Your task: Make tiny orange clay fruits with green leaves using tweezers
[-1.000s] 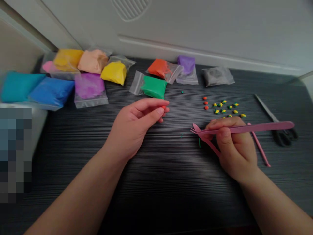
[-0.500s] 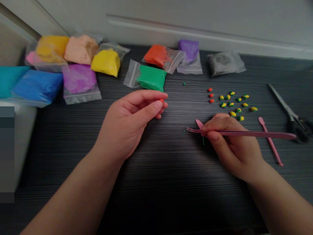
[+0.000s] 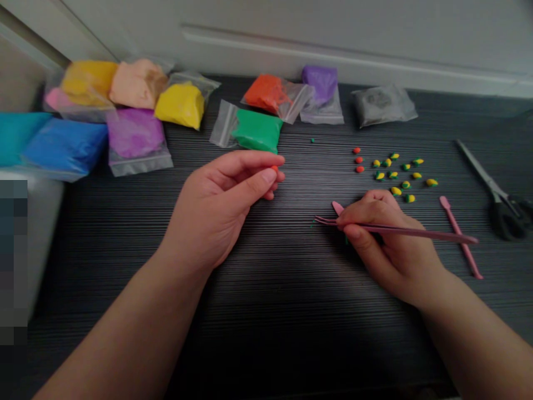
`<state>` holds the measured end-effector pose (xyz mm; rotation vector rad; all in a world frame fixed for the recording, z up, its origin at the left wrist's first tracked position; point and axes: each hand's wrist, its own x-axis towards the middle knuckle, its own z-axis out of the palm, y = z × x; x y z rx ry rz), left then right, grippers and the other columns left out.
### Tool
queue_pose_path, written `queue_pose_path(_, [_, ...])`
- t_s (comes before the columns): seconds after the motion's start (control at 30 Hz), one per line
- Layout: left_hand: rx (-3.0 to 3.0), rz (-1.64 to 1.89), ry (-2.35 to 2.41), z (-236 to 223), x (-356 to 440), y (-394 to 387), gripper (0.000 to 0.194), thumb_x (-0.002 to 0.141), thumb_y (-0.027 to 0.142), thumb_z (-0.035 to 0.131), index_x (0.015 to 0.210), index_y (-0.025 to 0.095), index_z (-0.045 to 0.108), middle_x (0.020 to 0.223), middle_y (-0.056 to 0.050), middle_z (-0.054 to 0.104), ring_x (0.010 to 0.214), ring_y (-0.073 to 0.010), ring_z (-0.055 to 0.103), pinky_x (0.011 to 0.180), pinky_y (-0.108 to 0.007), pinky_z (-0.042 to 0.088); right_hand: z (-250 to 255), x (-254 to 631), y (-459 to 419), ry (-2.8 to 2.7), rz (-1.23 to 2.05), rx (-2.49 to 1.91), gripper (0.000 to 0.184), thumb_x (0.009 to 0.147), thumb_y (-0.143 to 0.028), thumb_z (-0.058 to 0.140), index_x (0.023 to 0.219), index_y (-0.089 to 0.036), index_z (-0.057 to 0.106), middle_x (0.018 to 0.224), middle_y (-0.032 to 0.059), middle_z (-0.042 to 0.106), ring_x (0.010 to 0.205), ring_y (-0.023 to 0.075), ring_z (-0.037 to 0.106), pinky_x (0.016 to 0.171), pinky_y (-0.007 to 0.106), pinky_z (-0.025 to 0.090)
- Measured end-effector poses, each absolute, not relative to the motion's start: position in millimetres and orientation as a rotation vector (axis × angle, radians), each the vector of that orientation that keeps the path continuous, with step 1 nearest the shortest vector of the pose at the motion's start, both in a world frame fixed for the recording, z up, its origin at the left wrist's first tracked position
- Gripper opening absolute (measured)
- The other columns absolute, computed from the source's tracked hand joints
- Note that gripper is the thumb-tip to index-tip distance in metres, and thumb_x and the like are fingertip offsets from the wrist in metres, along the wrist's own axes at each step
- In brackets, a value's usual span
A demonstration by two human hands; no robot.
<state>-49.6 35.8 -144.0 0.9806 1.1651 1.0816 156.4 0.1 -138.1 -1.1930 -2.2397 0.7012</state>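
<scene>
My left hand [image 3: 225, 200] hovers over the dark table, thumb and fingertips pinched on a tiny orange clay bit [image 3: 274, 168]. My right hand [image 3: 387, 244] rests on the table and grips a long pink clay tool [image 3: 416, 231] whose forked tip points left toward a small green speck [image 3: 312, 224]. A thin green clay strip [image 3: 346, 240] lies under that hand, mostly hidden. Beyond the right hand lie three small orange clay balls [image 3: 357, 160] and several yellow-and-green clay pieces [image 3: 402, 175].
Bags of coloured clay line the back: green [image 3: 256, 131], orange [image 3: 268, 94], purple [image 3: 320, 89], grey [image 3: 381, 104], yellow [image 3: 180, 105], magenta [image 3: 135, 135], blue [image 3: 62, 145]. A second pink tool [image 3: 460, 236] and black scissors [image 3: 495, 194] lie at the right.
The view tilted down a little a second ago. My right hand lowered the pink tool closer to the table and flatter. My left hand kept its pinch and barely moved.
</scene>
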Motion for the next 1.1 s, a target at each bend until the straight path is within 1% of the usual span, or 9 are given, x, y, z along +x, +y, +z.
queue_pose_path(0.13, [0.967,1.087,1.164,-143.7,-49.4,36.0,0.013,0.071,0.017,0.059,0.081,0.021,0.066,0.077,0.001,0.064,0.075,-0.0119,0.059,0.068,-0.024,0.048,-137.6,158.9,-1.8,-2.151,0.716,-1.261,0.009,0.081,-0.017,0.045,0.086,-0.019,0.052,0.075,0.0009,0.056,0.073,0.0141,0.052,0.074,0.035,0.038])
queue_pose_path(0.23, [0.963,1.086,1.156,-143.8,-49.7,36.0,0.013,0.070,0.016,0.060,0.081,0.020,0.066,0.077,0.000,0.064,0.075,-0.0119,0.059,0.068,-0.024,0.047,-138.4,159.7,-2.8,-2.114,0.714,-1.310,0.010,0.081,-0.020,0.048,0.089,-0.020,0.053,0.079,0.0016,0.057,0.077,0.0152,0.052,0.074,0.034,0.039])
queue_pose_path(0.3, [0.975,1.085,1.153,-144.1,-50.1,35.9,0.014,0.070,0.016,0.060,0.082,0.021,0.066,0.078,0.001,0.064,0.075,-0.0117,0.059,0.068,-0.024,0.048,-138.4,159.8,-3.0,-2.067,0.729,-1.357,0.012,0.080,-0.022,0.050,0.092,-0.020,0.053,0.084,0.0021,0.057,0.078,0.0152,0.053,0.071,0.032,0.041])
queue_pose_path(0.37, [0.989,1.084,1.152,-144.3,-50.5,35.8,0.015,0.070,0.016,0.060,0.083,0.021,0.066,0.078,0.001,0.064,0.074,-0.0116,0.059,0.068,-0.024,0.048,-137.5,159.6,-3.0,-2.002,0.737,-1.405,0.013,0.080,-0.024,0.051,0.092,-0.021,0.054,0.085,0.0022,0.057,0.077,0.0147,0.054,0.068,0.029,0.043])
queue_pose_path(0.5, [0.983,1.091,1.140,-145.0,-50.6,35.8,0.017,0.068,0.015,0.062,0.083,0.022,0.066,0.077,0.001,0.064,0.073,-0.0113,0.059,0.067,-0.023,0.047,-134.3,158.1,-2.3,-1.828,0.778,-1.472,0.009,0.082,-0.027,0.049,0.085,-0.022,0.056,0.082,0.0007,0.057,0.072,0.0122,0.054,0.064,0.026,0.044])
queue_pose_path(0.67, [0.994,1.122,1.093,-146.0,-48.8,35.2,0.016,0.067,0.015,0.063,0.081,0.022,0.066,0.077,0.002,0.064,0.072,-0.0107,0.058,0.067,-0.023,0.047,-134.7,158.6,-1.4,-1.555,0.917,-1.527,0.012,0.078,-0.029,0.055,0.088,-0.024,0.053,0.081,0.0002,0.056,0.069,0.0130,0.054,0.061,0.028,0.045])
queue_pose_path(0.8, [0.987,1.136,1.095,-145.9,-47.1,34.4,0.013,0.068,0.018,0.062,0.080,0.021,0.066,0.076,0.001,0.063,0.069,-0.0108,0.057,0.065,-0.024,0.046,-136.9,160.1,-0.5,-1.597,0.880,-1.511,0.011,0.077,-0.029,0.055,0.087,-0.024,0.054,0.080,0.0007,0.056,0.068,0.0140,0.054,0.059,0.029,0.045])
queue_pose_path(0.97, [0.984,1.143,1.103,-146.1,-46.8,34.5,0.014,0.067,0.019,0.062,0.080,0.020,0.066,0.075,0.000,0.063,0.067,-0.0112,0.056,0.065,-0.025,0.045,-131.8,158.5,0.4,-1.831,0.729,-1.449,0.007,0.079,-0.027,0.053,0.085,-0.025,0.056,0.082,0.0015,0.058,0.075,0.0152,0.056,0.063,0.029,0.046])
queue_pose_path(1.1, [0.980,1.136,1.074,-146.5,-47.8,34.8,0.015,0.067,0.019,0.062,0.081,0.020,0.065,0.076,0.000,0.063,0.068,-0.0105,0.055,0.067,-0.025,0.045,-121.7,155.6,-0.2,-1.896,0.713,-1.465,0.007,0.081,-0.028,0.049,0.083,-0.024,0.055,0.081,0.0020,0.059,0.073,0.0152,0.056,0.060,0.029,0.046])
